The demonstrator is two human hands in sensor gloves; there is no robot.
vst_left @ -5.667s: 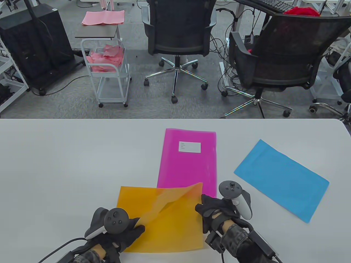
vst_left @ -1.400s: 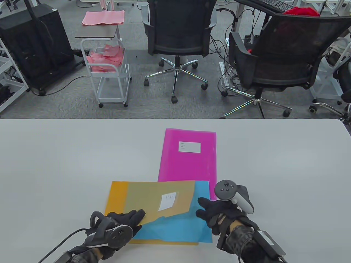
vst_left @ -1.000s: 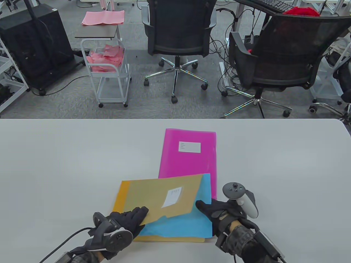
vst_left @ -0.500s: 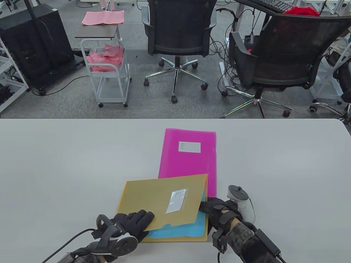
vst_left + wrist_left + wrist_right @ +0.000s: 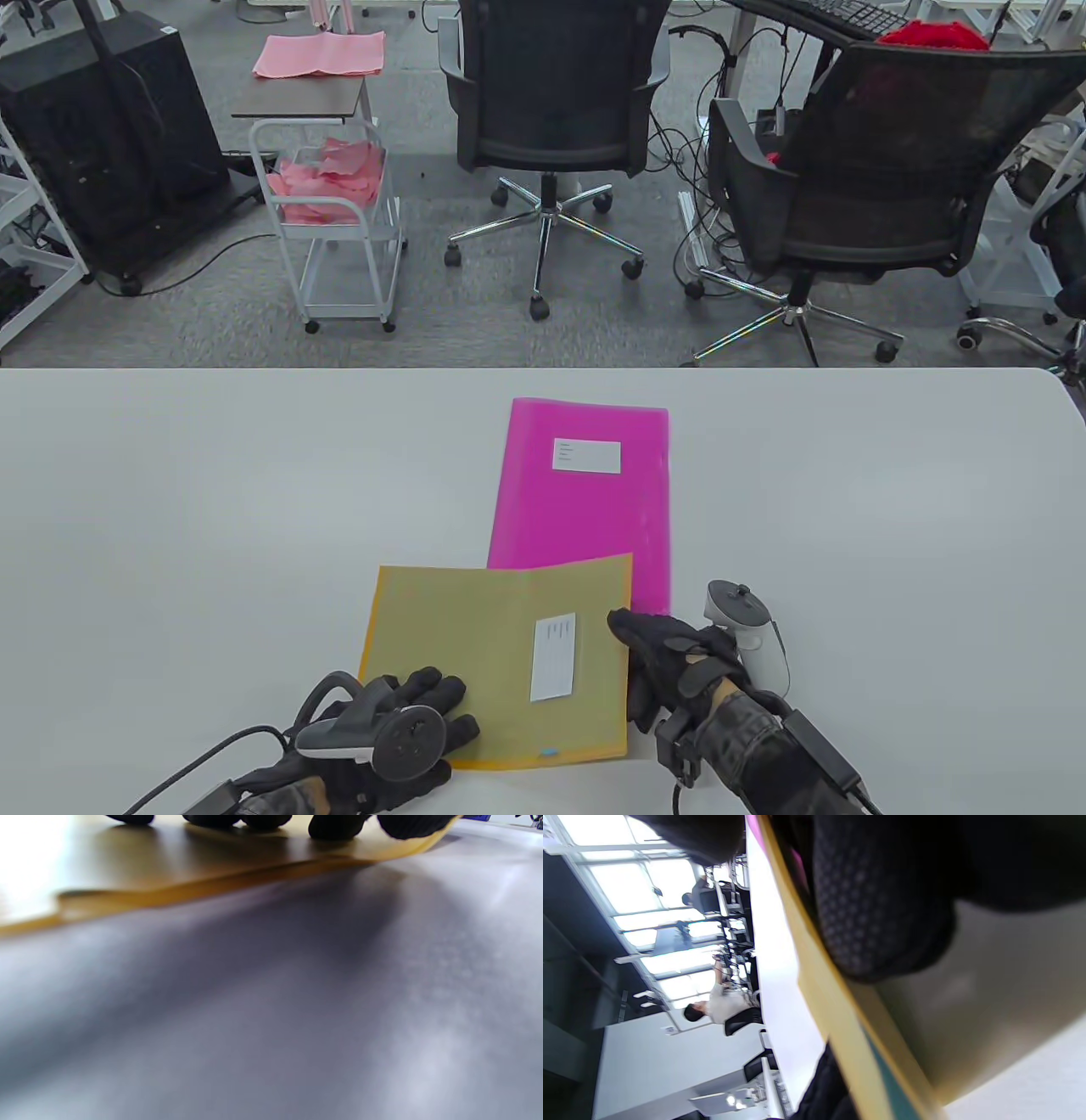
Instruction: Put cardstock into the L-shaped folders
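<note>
The yellow folder (image 5: 501,658) lies flat low in the middle of the table view, on the white table (image 5: 212,509), a dull olive cast over its face and a white label (image 5: 553,656) right of centre. A sliver of blue cardstock (image 5: 550,751) peeks out at its bottom edge; the right wrist view shows a teal strip between the yellow leaves. Its upper right corner overlaps the pink folder (image 5: 585,492), which carries its own label. The left hand (image 5: 407,717) presses spread, straight fingers on the lower left corner. The right hand (image 5: 670,666) rests at the right edge, fingers curled against it; whether it pinches the leaves I cannot tell.
</note>
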